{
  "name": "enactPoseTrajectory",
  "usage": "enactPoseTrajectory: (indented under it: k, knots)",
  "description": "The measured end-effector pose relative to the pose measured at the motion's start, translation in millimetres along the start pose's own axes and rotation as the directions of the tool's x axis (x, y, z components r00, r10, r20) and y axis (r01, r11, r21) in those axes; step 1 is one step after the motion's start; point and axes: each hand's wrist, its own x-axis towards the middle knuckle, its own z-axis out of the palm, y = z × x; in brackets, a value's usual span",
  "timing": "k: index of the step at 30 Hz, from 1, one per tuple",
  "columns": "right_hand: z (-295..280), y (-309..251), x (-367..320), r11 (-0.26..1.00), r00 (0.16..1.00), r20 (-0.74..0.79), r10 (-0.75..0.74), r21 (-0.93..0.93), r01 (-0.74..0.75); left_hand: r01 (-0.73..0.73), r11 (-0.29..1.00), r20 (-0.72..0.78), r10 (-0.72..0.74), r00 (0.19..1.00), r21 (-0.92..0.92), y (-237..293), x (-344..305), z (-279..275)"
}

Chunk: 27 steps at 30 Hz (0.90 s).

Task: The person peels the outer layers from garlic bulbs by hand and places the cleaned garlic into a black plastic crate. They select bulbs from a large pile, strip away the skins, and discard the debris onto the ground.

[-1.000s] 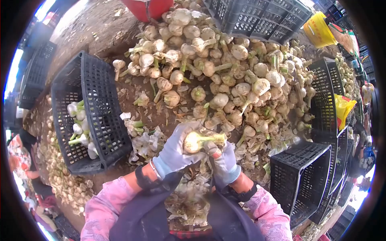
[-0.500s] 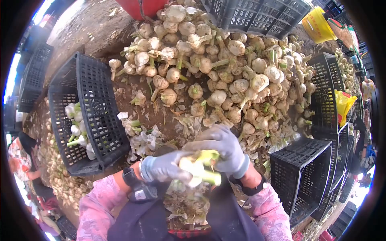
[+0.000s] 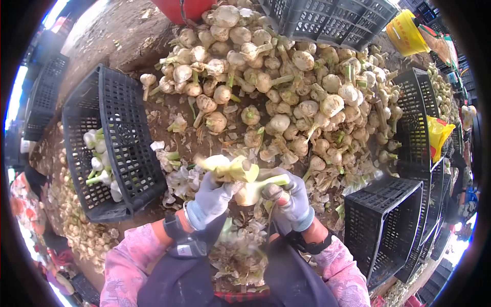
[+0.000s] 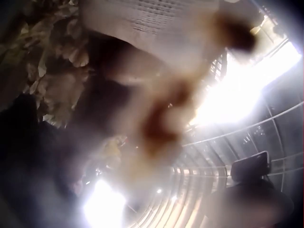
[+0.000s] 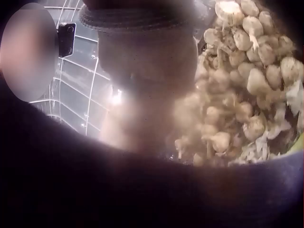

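In the head view, a garlic bulb (image 3: 248,195) with a pale green stem (image 3: 273,181) lies between two gloved hands, above the lap. The left hand (image 3: 211,200) holds it from the left side. From the right, the right hand (image 3: 292,200) pinches it where bulb and stem meet, its bare-tipped thumb on the near side. Loose pale yellow-green outer leaves (image 3: 239,170) stick out over the far side of the bulb. Both wrist views are mostly blurred or dark; the left one shows part of a glove (image 4: 142,28), and the bulb is not clear in either.
A large heap of unpeeled garlic (image 3: 302,107) spreads ahead. At left, a tilted black crate (image 3: 130,138) holds several cleaned bulbs (image 3: 97,171). Another black crate (image 3: 383,230) stands at right, one more (image 3: 332,20) behind the heap. Peeled skins (image 3: 240,256) lie between the legs.
The right hand swept across over the bulb, then drew back to the right. The bulb moved nearer the body and back out, and its outer leaves now hang loose.
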Motion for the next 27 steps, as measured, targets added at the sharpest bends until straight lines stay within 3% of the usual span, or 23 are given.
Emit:
enactPoseTrajectory:
  k: [1, 2, 3, 4, 5, 7, 8, 9, 10, 11, 13, 14, 15, 16, 17, 18, 19, 21, 22, 25, 26, 27]
  knots:
    - [0, 2, -2, 0.996, 0.999, -0.038, 0.016, 0.087, -0.012, -0.144, 0.987, -0.028, 0.146, 0.989, 0.069, -4, -1, -1]
    - [-1, 6, -4, 0.985, 0.997, -0.074, 0.035, 0.172, -0.022, -0.34, 0.862, 0.175, 0.294, 0.94, 0.377, 16, 8, 8]
    - [-4, 11, -4, 0.966, 0.992, -0.11, 0.057, 0.255, -0.027, -0.559, 0.607, 0.367, 0.422, 0.829, 0.565, 37, 17, 17]
    - [-11, 18, -2, 0.922, 0.992, -0.129, -0.009, 0.382, 0.058, -0.661, 0.494, 0.547, 0.374, 0.748, 0.565, 42, 22, 9]
    - [-15, 20, 1, 0.932, 0.963, -0.194, -0.187, 0.276, 0.237, -0.743, 0.408, 0.667, 0.34, 0.663, 0.531, 42, 20, 19]
    - [-22, -4, 8, 0.933, 0.931, -0.353, 0.091, 0.358, 0.045, -0.884, 0.264, 0.859, 0.247, 0.448, 0.385, 41, 14, 37]
    - [-18, -10, 11, 0.916, 0.913, -0.386, 0.133, 0.399, 0.035, -0.862, 0.174, 0.872, 0.035, 0.489, 0.476, 40, 11, 36]
    - [-21, -5, 8, 0.885, 0.922, -0.361, 0.137, 0.462, 0.05, -0.837, 0.065, 0.832, -0.176, 0.526, 0.543, 41, 9, 33]
    - [-27, 6, 4, 0.85, 0.932, -0.336, 0.14, 0.524, 0.061, -0.652, -0.161, 0.513, -0.491, 0.704, 0.741, 31, 8, 19]
    - [-31, 11, 2, 0.811, 0.941, -0.309, 0.139, 0.581, 0.071, -0.527, -0.343, 0.191, -0.671, 0.717, 0.777, 23, 19, 9]
    - [-31, 10, 3, 0.773, 0.882, -0.338, 0.328, 0.633, -0.045, -0.313, -0.556, -0.257, -0.719, 0.645, 0.77, 35, 36, -2]
    - [-30, 11, 4, 0.743, 0.839, -0.346, 0.42, 0.662, -0.098, -0.336, -0.5, -0.05, -0.611, 0.79, 0.798, 40, 30, -11]
    - [-30, 13, 2, 0.821, 0.892, -0.322, 0.316, 0.564, -0.088, -0.372, -0.446, 0.153, -0.454, 0.878, 0.814, 46, 20, -22]
    - [-29, 16, -1, 0.886, 0.936, -0.279, 0.215, 0.459, -0.066, -0.416, -0.398, 0.336, -0.257, 0.906, 0.818, 51, 14, -27]
    - [-29, 19, -1, 0.937, 0.969, -0.218, 0.112, 0.349, -0.03, -0.419, -0.151, 0.392, -0.177, 0.903, 0.895, 57, 16, -22]
    - [-26, 16, 5, 0.979, 0.984, -0.124, -0.125, 0.146, 0.143, -0.417, 0.105, 0.425, -0.082, 0.901, 0.903, 64, 23, -13]
    - [-22, 4, 0, 0.997, 0.995, -0.099, 0.023, 0.075, -0.015, -0.411, 0.354, 0.432, 0.021, 0.902, 0.84, 67, 26, -4]
    - [-19, -8, 6, 0.986, 0.995, 0.09, -0.049, -0.153, 0.062, -0.466, 0.415, 0.476, 0.087, 0.875, 0.781, 65, 27, 8]
    - [-19, -16, 12, 0.937, 0.972, 0.185, -0.145, -0.291, 0.195, -0.484, 0.471, 0.515, 0.07, 0.854, 0.738, 59, 30, 4]
    - [-17, -16, 10, 0.967, 0.99, 0.127, -0.057, -0.239, 0.086, -0.42, 0.55, 0.456, 0.08, 0.887, 0.721, 58, 27, 6]
    - [-14, -13, 8, 0.982, 0.998, 0.055, -0.013, -0.188, 0.023, -0.56, 0.376, 0.51, 0.232, 0.828, 0.738, 50, 26, 13]
    - [-10, -8, 5, 0.991, 0.999, -0.012, 0.036, -0.132, -0.037, -0.586, 0.328, 0.546, 0.214, 0.81, 0.741, 51, 25, 12]
